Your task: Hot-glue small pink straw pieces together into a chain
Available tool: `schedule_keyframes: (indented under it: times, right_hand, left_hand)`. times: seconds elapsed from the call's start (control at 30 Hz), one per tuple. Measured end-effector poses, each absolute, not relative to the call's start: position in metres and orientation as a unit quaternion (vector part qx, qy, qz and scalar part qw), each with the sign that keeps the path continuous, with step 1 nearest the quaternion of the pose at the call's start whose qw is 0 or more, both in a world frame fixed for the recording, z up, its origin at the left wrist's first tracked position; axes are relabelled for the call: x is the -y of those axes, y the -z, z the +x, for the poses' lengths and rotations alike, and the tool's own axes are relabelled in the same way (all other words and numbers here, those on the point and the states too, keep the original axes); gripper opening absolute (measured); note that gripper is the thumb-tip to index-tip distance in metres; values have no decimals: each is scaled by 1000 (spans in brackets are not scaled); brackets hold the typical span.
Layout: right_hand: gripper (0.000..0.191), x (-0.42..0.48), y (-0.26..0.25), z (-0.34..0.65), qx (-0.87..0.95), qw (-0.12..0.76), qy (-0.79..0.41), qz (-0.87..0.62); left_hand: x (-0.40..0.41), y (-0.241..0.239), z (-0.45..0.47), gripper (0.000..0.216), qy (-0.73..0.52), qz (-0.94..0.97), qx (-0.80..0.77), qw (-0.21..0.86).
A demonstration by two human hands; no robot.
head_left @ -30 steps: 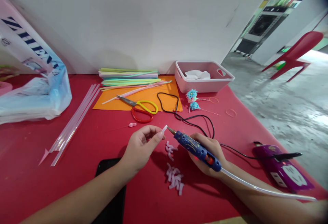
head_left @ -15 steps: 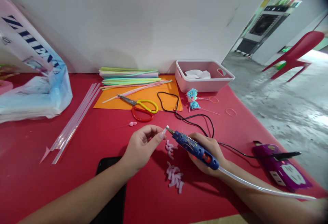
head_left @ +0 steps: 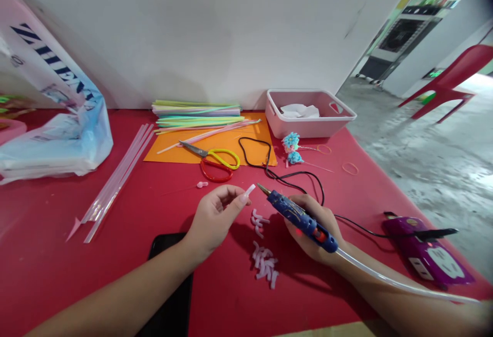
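My left hand (head_left: 215, 219) pinches a small pale pink straw piece (head_left: 249, 190) between thumb and fingertips, just above the red table (head_left: 154, 275). A blue hot glue gun (head_left: 300, 220) is gripped in my right hand (head_left: 314, 226), its metal tip pointing at the straw piece with a small gap between them. A clear glue stick (head_left: 404, 285) trails out of the gun's back along my forearm. Below the two hands, several bent pink straw pieces (head_left: 265, 266) lie in a small heap.
Scissors (head_left: 213, 160) lie on an orange sheet (head_left: 246, 144) beside stacked coloured straws (head_left: 196, 113). Behind are a pink tray (head_left: 308, 124), blue straw flowers (head_left: 290, 148), and clear glue sticks (head_left: 115, 183). A black phone (head_left: 169, 285), plastic bag (head_left: 57, 142) and purple power strip (head_left: 427, 257) flank me.
The glue gun's tip touched the straw piece half a second ago; now the gun has drawn back slightly to the right, leaving a gap. My left hand has hardly moved.
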State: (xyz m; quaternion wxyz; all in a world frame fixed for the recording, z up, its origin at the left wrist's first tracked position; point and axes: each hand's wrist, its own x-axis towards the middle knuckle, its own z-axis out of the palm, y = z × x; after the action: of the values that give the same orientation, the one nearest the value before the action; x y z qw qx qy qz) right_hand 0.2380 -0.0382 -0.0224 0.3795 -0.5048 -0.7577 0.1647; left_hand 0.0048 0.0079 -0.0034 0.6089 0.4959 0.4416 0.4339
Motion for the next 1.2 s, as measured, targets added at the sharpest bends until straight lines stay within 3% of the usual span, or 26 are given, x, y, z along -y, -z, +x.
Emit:
schedule_keyframes:
  times: [0.53, 1.2]
  right_hand:
    - [36, 37, 26, 241, 784, 355, -176, -478]
    - [25, 35, 26, 241, 789, 375, -137, -468]
  left_hand:
    - [-7, -2, 6, 18, -420, 530, -440, 591]
    - [-7, 2, 5, 21, -409, 516, -451, 603]
